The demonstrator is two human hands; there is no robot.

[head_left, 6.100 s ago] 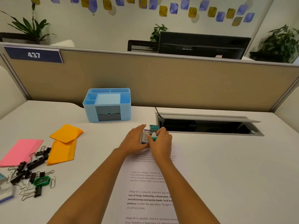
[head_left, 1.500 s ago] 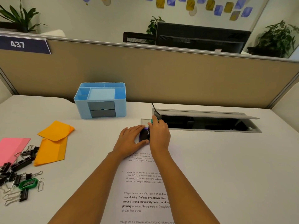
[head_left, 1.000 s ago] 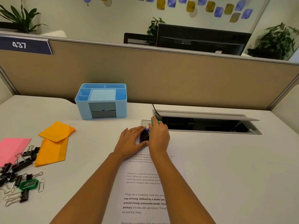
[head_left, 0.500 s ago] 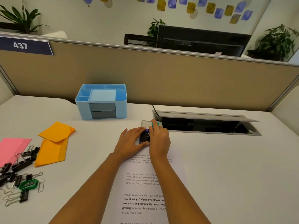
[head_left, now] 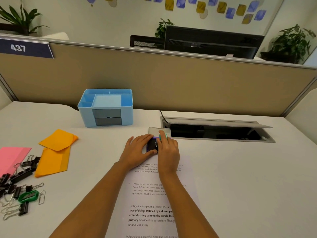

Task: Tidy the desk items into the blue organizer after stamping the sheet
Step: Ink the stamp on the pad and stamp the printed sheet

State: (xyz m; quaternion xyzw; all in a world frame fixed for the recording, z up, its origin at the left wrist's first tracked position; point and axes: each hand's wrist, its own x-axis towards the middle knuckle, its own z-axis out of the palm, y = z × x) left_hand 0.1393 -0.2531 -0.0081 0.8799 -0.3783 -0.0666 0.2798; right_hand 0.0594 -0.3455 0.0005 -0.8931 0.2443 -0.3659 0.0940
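A printed sheet (head_left: 154, 200) lies on the white desk in front of me. At its far edge sits a small dark ink pad (head_left: 151, 145) with a purple rim, and its clear lid (head_left: 155, 131) lies just behind it. My left hand (head_left: 137, 150) holds the pad between thumb and fingers. My right hand (head_left: 169, 155) grips a teal stamp (head_left: 162, 136) at the pad's right side; whether the stamp's face touches the pad is hidden. The blue organizer (head_left: 85, 117) stands at the back left with its compartments bare.
Orange notes (head_left: 54, 152), a pink paper (head_left: 10, 157), black binder clips (head_left: 18, 176), a green oval item (head_left: 28, 195) and paper clips (head_left: 42, 196) lie at the left. An open cable hatch (head_left: 214, 133) gapes right of my hands. A tan partition (head_left: 171, 83) closes the back.
Over the last second both hands stay in place at the pad. Since six seconds ago the pad has been opened and its lid now lies behind it.
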